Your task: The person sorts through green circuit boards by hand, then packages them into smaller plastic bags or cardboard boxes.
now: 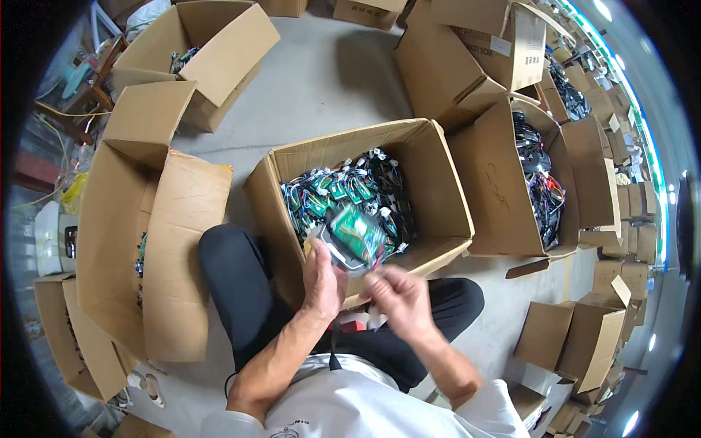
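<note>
My left hand (323, 281) grips a flat device with a green circuit board and a grey frame (353, 239), held over the front edge of an open cardboard box (438, 171). My right hand (398, 294) is blurred, fingers pinched near thin red wires at the device's lower right corner. Inside the box lies a heap of green boards with black and coloured wires (350, 188). I sit on the floor in dark trousers, and the box stands between my knees.
Another open box of black cable bundles (539, 175) stands to the right. A tall open box (164, 241) is at my left, and a further one (212, 51) behind it. Stacks of small cartons (584, 336) line the right side. The floor is grey concrete (328, 80).
</note>
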A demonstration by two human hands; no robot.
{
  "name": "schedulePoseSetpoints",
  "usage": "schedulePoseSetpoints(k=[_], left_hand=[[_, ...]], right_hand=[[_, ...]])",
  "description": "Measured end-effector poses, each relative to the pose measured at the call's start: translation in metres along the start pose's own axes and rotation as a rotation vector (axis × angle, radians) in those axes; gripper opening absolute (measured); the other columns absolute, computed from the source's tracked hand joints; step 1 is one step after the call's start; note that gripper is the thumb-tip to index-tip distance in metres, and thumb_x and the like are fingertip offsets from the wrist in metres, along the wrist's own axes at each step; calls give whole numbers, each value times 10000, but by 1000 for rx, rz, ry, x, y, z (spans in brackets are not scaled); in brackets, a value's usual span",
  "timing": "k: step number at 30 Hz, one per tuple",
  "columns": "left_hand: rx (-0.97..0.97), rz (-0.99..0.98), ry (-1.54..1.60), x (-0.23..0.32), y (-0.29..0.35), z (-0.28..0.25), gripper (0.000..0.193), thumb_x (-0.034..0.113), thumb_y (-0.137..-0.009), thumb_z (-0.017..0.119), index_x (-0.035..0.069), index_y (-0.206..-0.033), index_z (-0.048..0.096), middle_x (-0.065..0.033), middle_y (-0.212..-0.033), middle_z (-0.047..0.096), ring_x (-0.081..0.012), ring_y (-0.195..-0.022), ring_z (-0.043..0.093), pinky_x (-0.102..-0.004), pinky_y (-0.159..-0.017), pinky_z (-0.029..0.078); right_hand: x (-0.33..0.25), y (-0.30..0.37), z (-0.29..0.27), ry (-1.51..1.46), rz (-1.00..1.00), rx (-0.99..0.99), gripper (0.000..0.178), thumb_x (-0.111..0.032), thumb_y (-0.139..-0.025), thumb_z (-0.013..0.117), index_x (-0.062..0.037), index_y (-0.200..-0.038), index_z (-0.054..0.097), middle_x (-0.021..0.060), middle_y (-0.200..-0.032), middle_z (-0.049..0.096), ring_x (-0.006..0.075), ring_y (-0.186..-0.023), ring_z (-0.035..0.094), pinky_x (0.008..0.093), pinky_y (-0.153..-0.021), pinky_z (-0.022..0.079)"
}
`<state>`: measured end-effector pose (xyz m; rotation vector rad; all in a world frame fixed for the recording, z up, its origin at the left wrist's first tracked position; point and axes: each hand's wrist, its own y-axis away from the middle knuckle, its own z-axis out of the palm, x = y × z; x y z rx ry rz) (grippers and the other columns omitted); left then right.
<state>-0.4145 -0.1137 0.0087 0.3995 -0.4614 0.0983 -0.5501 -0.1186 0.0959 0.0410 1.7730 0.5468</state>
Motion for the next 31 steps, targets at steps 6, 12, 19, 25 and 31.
schedulePoseSetpoints(k=[6,12,19,25,31], left_hand=[[-141,-11,-544,28,46,5,410,113,-975,608,-12,-1347,490,-65,-1157,629,-114,-1034,587,-296,-931,488],[-394,-43,-845,11,89,27,629,36,-884,633,-48,-1412,303,-165,-1357,489,-221,-1303,472,-365,-1114,360],[-703,-214,-508,31,66,12,945,561,-923,603,-32,-1531,188,-187,-1515,368,-253,-1448,311,-366,-1194,246],[-804,-400,-528,14,79,10,778,605,-1001,396,-28,-1454,400,-138,-1366,503,-157,-1273,467,-318,-1103,357],[-667,-426,-800,19,87,12,723,481,-957,640,-11,-1419,381,-84,-1219,547,-102,-1105,510,-265,-987,434]], right_hand=[[-8,56,-18,294,-248,138,227,-111,-937,670,43,-1105,676,55,-891,690,140,-831,641,290,-765,525],[11,44,-12,0,-230,7,474,-161,-927,702,17,-1330,528,96,-1170,654,180,-1102,607,337,-1004,456],[6,48,-23,-947,-147,12,553,-246,-882,773,-27,-1285,465,103,-986,664,176,-832,671,304,-777,556],[7,41,-30,-689,-190,161,611,-238,-858,803,3,-1323,489,86,-972,646,158,-793,661,302,-722,569],[23,35,-23,-370,-194,242,599,-204,-869,804,29,-1331,501,75,-1151,620,118,-1050,587,261,-938,464]])
